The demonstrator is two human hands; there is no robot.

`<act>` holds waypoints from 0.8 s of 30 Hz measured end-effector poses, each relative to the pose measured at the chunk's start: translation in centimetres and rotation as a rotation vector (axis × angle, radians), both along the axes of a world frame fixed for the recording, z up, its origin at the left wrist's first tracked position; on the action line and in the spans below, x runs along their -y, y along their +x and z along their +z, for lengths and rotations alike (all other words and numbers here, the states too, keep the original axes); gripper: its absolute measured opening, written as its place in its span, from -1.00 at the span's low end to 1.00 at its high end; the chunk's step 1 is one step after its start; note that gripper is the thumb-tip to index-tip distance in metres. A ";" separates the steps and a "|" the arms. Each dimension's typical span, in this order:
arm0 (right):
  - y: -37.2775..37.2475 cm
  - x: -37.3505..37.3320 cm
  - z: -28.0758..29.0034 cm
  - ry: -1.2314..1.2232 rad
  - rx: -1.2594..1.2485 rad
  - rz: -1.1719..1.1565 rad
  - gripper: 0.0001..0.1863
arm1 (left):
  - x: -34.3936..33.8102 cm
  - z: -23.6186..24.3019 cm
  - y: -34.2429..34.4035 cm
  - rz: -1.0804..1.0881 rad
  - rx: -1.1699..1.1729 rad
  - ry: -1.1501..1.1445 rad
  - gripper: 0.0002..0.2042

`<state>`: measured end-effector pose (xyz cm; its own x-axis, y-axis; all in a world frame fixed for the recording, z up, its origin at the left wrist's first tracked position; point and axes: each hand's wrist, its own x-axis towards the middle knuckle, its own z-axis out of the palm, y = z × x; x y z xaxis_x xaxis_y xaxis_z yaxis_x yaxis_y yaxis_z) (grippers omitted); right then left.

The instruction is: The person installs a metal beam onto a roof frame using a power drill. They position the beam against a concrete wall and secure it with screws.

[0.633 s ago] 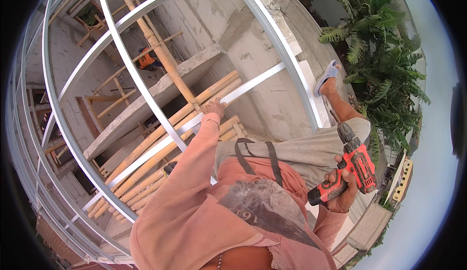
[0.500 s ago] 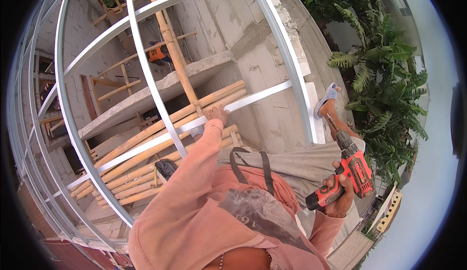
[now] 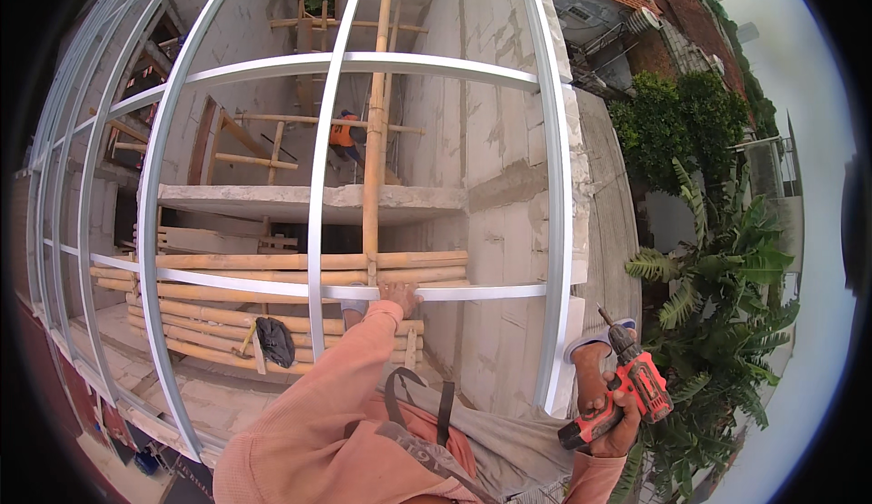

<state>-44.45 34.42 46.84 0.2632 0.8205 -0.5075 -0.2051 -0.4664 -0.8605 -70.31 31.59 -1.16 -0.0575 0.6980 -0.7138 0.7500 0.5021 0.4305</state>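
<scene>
- While the right grip [image 3: 618, 424] is clenched round the handle of a red and black drill [image 3: 647, 384], the drill's nose points ahead of that grip and slightly to its left.
- The left grip [image 3: 397, 293] rests on a thin silver crossbar [image 3: 481, 293], fingers draped over it; whether they squeeze it, I cannot tell.
- The crossbar runs out to both sides of the left grip, meeting a thick metal rail [image 3: 557, 259] on the right and crossing a thinner rail [image 3: 318, 222] on the left.
- Just ahead of the left grip stands a tall bamboo pole [image 3: 373, 177], its near end close to the fingers.
- More bamboo poles [image 3: 195, 311] lie side by side, below and to the left of the left grip.
- On them, left of the left grip and nearer the body, is a black bag [image 3: 274, 340].
- Well ahead of the left grip, past a concrete ledge [image 3: 309, 198], is a co-worker in an orange top [image 3: 341, 133].
- Ahead and left of the right grip is a foot in a blue sandal [image 3: 576, 348].
- Leafy green plants [image 3: 727, 295] spread to the right of the right grip.
</scene>
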 end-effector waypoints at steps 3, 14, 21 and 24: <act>2.3 -2.0 -1.7 0.005 0.005 -0.051 -0.56 | -0.4 -0.4 0.3 0.008 0.035 -0.025 -0.46; 1.9 -3.1 -5.1 -0.202 0.045 0.055 -0.59 | 0.8 -2.5 -0.7 0.094 0.092 0.197 -0.47; -3.2 -2.3 -6.7 -0.281 0.145 0.128 -0.56 | 2.2 -1.9 -0.5 0.256 0.115 0.431 -0.54; -4.9 -2.3 -8.1 -0.299 0.168 0.181 -0.55 | 2.6 -2.0 -0.1 0.373 0.083 0.572 -0.59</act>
